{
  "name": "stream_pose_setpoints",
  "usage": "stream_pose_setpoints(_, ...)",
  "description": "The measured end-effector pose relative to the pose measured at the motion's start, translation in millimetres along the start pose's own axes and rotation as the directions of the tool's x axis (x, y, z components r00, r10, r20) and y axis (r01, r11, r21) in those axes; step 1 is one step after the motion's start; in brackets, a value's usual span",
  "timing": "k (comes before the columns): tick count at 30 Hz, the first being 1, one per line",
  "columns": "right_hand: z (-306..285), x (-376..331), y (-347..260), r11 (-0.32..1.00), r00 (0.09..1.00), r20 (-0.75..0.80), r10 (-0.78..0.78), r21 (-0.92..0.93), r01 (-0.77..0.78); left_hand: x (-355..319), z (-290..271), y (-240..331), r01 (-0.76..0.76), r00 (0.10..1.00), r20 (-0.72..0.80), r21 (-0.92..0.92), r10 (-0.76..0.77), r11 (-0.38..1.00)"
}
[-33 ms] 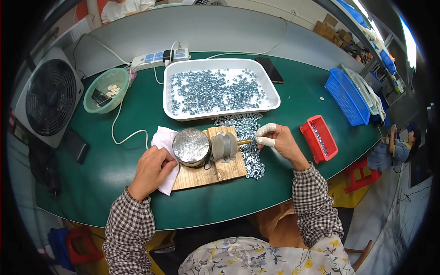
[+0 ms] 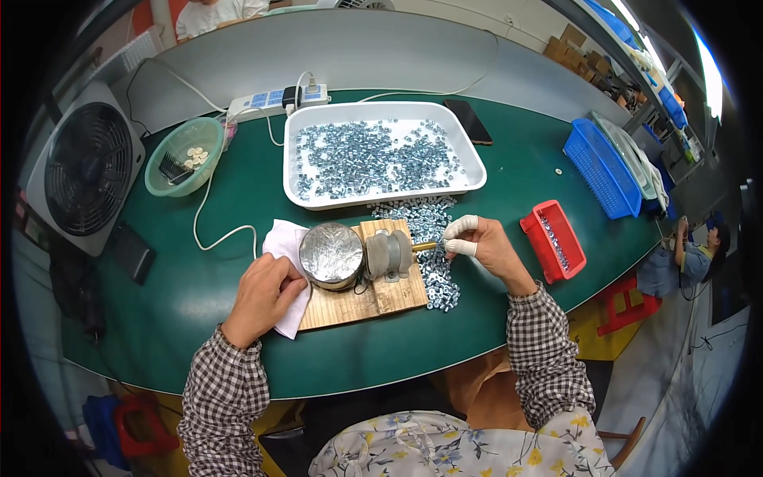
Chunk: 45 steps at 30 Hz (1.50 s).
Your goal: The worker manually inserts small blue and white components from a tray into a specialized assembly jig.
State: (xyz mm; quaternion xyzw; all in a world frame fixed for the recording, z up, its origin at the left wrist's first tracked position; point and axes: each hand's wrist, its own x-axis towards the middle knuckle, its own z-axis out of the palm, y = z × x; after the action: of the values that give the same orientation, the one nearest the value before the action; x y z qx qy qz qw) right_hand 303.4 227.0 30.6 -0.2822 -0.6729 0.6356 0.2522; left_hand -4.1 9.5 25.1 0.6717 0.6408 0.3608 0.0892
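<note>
Fingers curled, my left hand (image 2: 264, 288) is closed on a white cloth (image 2: 288, 317) beside a round, foil-topped can (image 2: 331, 253). The can stands on a wooden board (image 2: 340, 308). Next to it, a small grey motor (image 2: 388, 254) is fixed to the board, with a thin brass-coloured rod (image 2: 425, 246) pointing right. At the rod's tip, my right hand (image 2: 482, 242) pinches thumb and forefinger together, both wrapped in white tape. What sits in that pinch is too small to make out. Small silvery nuts (image 2: 442, 290) lie heaped beside the board, under the rod.
Behind the board stands a white tray (image 2: 385, 199) of similar nuts. A red bin (image 2: 574, 265) holds more at the right, with a blue basket (image 2: 608, 175) beyond. At the left are a green bowl (image 2: 163, 189) and a fan (image 2: 89, 168). A phone (image 2: 469, 121) lies behind the tray.
</note>
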Motion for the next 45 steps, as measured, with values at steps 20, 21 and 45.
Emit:
stream_pose_setpoints(20,15.5,-1.8,6.3,0.996,0.996,0.001,-0.089,-0.007,0.089,2.8,3.2,0.4,-0.014,0.999,-0.049,0.057,0.017,0.998)
stream_pose_setpoints(21,17.8,-1.2,5.4,0.994,0.995,0.009,-0.103,-0.033,0.103,2.6,1.9,-0.6,-0.005,1.0,-0.03,0.037,0.006,0.999)
stream_pose_setpoints(45,-12.5,36.9,-15.6,0.94,0.941,-0.253,-0.224,-0.31,0.141,-0.1,0.3,2.5,-0.002,1.0,0.021,-0.001,0.002,1.0)
